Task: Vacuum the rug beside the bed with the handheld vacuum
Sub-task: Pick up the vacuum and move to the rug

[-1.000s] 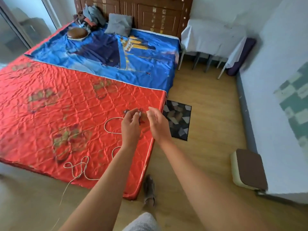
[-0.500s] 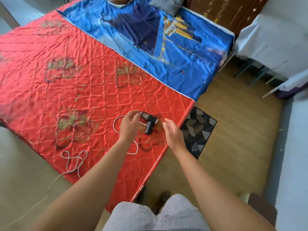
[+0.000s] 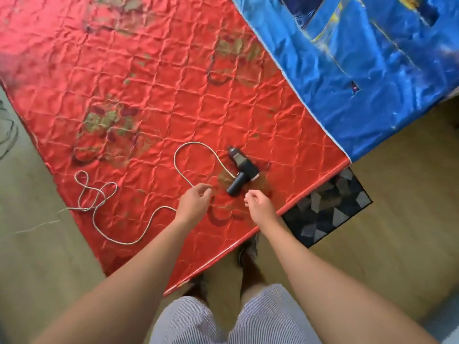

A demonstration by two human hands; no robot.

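wood floor point(image 3: 397, 232) borders a red mattress point(image 3: 149, 95) and blue sheet point(image 3: 360, 83).

Shiny blue sheet point(image 3: 360, 70), pale wooden floor point(image 3: 397, 232), grey striped shorts point(image 3: 273, 319).

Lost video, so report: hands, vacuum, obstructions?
Left hand over cord, grip unclear; right hand empty. Vacuum lies on mattress, not held. Cord loops beside it.

No legible txt, nos. or brand anywhere; yellow marks on the blue bedspread point(image 3: 372, 70) are too blurred to read; nothing readable on the handheld vacuum point(image 3: 244, 167) at this res.
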